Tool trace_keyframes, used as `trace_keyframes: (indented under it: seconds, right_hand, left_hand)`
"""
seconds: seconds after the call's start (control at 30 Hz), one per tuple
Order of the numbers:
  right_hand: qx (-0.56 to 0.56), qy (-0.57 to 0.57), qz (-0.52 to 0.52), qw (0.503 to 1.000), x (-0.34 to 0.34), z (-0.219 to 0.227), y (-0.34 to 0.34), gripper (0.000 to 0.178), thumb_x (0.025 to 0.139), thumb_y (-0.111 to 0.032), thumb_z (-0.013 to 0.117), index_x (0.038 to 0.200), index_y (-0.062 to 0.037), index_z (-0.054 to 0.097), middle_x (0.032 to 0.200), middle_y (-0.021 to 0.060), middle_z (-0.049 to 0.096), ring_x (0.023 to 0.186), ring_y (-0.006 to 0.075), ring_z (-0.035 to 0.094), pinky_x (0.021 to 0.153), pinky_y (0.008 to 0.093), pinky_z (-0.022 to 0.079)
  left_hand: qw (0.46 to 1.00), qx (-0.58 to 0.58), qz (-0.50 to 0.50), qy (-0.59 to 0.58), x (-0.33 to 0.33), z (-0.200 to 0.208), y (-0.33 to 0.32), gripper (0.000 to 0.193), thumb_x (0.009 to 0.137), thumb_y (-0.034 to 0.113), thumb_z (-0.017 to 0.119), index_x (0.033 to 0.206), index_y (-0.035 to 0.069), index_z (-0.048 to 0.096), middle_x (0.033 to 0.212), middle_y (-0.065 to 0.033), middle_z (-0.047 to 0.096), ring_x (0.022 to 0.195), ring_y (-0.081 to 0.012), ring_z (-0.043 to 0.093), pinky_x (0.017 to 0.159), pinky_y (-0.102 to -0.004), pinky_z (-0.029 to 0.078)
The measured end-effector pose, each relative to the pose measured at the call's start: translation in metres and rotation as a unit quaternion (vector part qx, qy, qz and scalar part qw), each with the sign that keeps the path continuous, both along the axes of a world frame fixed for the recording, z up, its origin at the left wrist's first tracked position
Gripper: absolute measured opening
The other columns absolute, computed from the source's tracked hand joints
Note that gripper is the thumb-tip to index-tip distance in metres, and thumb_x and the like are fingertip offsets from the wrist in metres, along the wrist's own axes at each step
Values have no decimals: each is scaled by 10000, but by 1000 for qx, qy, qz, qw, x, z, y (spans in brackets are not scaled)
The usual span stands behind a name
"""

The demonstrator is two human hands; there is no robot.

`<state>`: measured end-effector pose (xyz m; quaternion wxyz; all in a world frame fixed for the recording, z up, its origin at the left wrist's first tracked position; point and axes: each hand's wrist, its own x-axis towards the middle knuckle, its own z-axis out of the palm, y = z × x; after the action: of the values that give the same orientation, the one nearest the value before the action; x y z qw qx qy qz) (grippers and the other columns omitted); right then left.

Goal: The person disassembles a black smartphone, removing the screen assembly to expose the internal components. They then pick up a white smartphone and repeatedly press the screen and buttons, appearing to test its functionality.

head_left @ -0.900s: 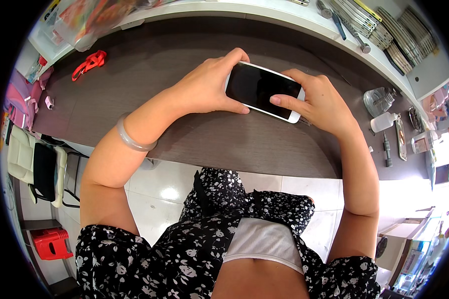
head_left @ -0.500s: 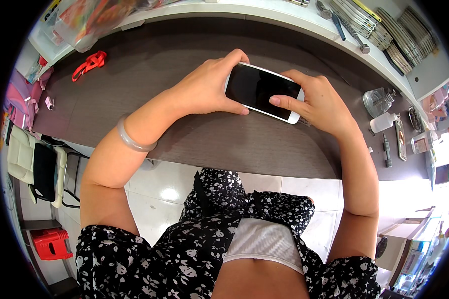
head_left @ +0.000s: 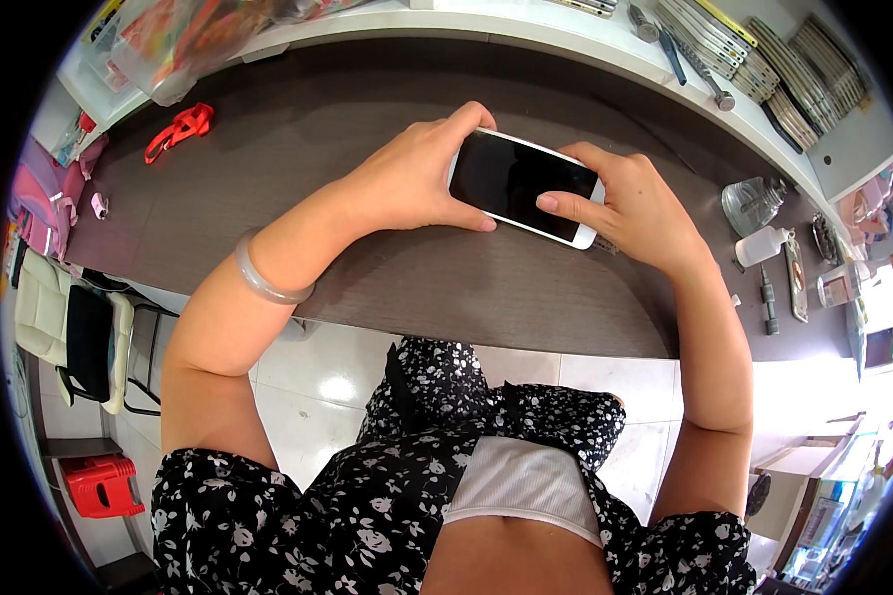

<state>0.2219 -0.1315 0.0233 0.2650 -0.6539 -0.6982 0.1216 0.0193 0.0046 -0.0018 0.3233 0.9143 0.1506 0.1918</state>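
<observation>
Both hands are clamped on one phone [head_left: 496, 177], one hand per end, not touching each other. Clock below is centred on the phone, 12 = far side of the worktop [head_left: 526, 297].

Left hand [head_left: 429, 171]: wraps the 9–10 o'clock end, index at the far corner, thumb along the near edge. Right hand [head_left: 637, 203]: grips the 4 o'clock end, index on the far edge, thumb laid over the screen; can't tell if it's pressing. Phone is white-framed, screen up and dark, over the middle of the worktop, tilted so the right end sits nearer me. Can't tell if its back touches the worktop.

My left forearm has a pale bangle [head_left: 268, 280].

On the worktop: red strap [head_left: 181, 131] just past 9, small pink item [head_left: 100, 206] at 9. Glass jar [head_left: 746, 206] at 3, white bottle [head_left: 759, 246] at 3–4, lying on its side, grey tool [head_left: 769, 297] near 4.

White shelf [head_left: 526, 25] at 12, plastic bag [head_left: 193, 45] at 10, thin panels [head_left: 709, 45] in a row near 2.

Floor: cream chair [head_left: 45, 307] at 8–9, red stool [head_left: 104, 486] near 8.
</observation>
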Motion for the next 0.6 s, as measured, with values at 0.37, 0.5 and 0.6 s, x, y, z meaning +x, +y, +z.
trace_keyframes:
  seconds: [0.37,0.5,0.6]
  right_hand:
    - [8,14,9,1000,3,-2,1,529,798,-457,740,999,28,679,724,196,679,671,329,685,642,379,529]
    - [6,19,8,1000,2,-2,1,531,797,-460,741,1000,28,681,722,194,679,666,318,687,636,371,528]
    - [-2,24,4,1000,2,-2,1,534,796,-463,741,1000,27,682,711,190,677,657,308,687,628,365,526]
  left_hand:
    - [1000,8,-2,-4,0,0,0,694,609,178,881,1134,65,442,1007,-138,629,959,-309,613,825,-379,461]
    - [1000,6,-3,-5,0,1,0,689,606,181,879,1122,54,441,1010,-163,633,964,-349,608,813,-400,472]
    - [1000,8,-8,-11,-1,1,-1,682,608,180,876,1115,46,439,1010,-176,634,965,-368,606,805,-411,477]
